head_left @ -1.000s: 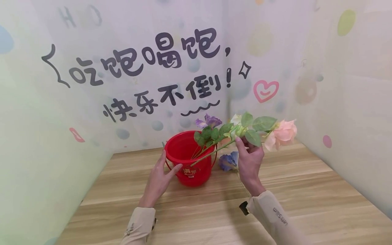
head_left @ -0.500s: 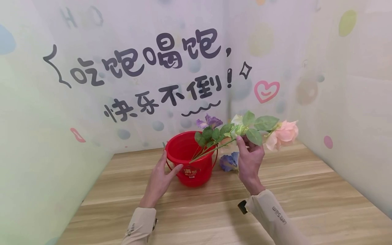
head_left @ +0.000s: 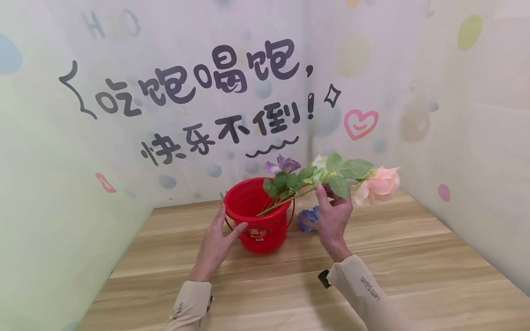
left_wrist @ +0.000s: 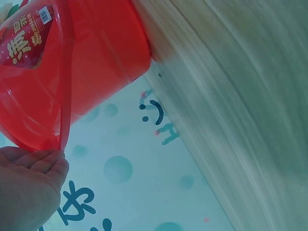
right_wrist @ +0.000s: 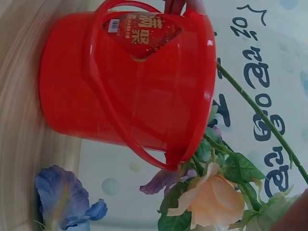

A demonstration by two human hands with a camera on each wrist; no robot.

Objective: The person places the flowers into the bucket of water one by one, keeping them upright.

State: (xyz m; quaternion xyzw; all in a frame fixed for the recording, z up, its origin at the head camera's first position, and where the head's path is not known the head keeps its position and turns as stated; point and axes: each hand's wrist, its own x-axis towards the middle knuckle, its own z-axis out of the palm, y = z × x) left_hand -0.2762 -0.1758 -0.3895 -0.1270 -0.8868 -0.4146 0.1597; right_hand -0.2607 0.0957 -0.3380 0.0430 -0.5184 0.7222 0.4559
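Observation:
A red bucket (head_left: 252,202) stands upright on the table. My left hand (head_left: 215,243) holds its near left rim, thumb towards the front and fingers at the side; the left wrist view shows the fingertips (left_wrist: 50,161) at the rim. To the right, my right hand (head_left: 334,218) pinches the green stem of a pink rose (head_left: 378,186). The stem slants down left, its cut end over the bucket's mouth. Inside the bucket lean a purple flower (head_left: 283,163), a pale greenish-white rose (head_left: 319,161) and a peach rose (right_wrist: 211,197), their heads past the right rim.
A blue flower (head_left: 307,220) lies on the wooden table (head_left: 397,276) right of the bucket, partly behind my right hand. The bucket's thin red handle (right_wrist: 108,103) hangs down its side. Printed walls (head_left: 186,41) rise behind and at both sides.
My right hand has shifted slightly left and down with the pink rose, carrying its stem end from the front of the bucket to over the mouth. The left hand keeps its place.

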